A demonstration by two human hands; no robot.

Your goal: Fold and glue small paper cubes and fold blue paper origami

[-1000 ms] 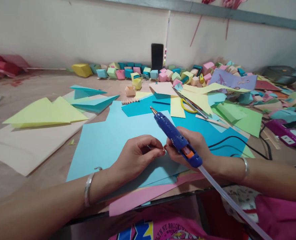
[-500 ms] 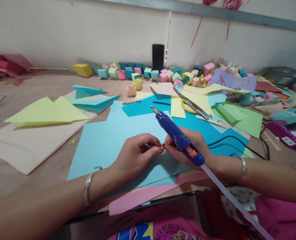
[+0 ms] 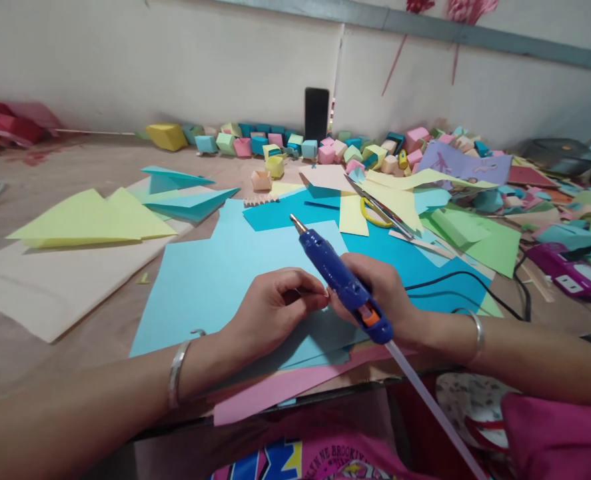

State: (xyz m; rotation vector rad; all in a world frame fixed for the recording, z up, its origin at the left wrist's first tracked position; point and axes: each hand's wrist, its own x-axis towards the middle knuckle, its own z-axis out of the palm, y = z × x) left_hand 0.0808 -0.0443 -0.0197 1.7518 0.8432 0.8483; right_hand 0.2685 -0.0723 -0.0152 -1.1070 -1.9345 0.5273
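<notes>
A blue glue gun (image 3: 339, 277) is held in my right hand (image 3: 380, 287), its metal nozzle pointing up and to the far left. A clear glue stick (image 3: 430, 407) runs out of its rear end toward my lap. My left hand (image 3: 280, 303) is closed in a pinch, fingertips meeting those of my right hand. Something tiny and pale seems to sit between the fingertips, too small to name. Both hands are over light blue paper sheets (image 3: 200, 280) on the table. Part of the right hand is hidden behind the gun.
Scissors with yellow handles (image 3: 375, 213) lie on paper beyond my right hand. Small folded paper boxes (image 3: 258, 145) line the wall beside an upright phone (image 3: 316, 113). A black cord (image 3: 455, 273) crosses toward a purple power strip (image 3: 568, 270). Folded yellow paper (image 3: 90, 220) lies left.
The glue gun has swung slightly left and its nozzle has dipped a little. My right hand has turned with it. My left hand keeps its pinch almost in place.
</notes>
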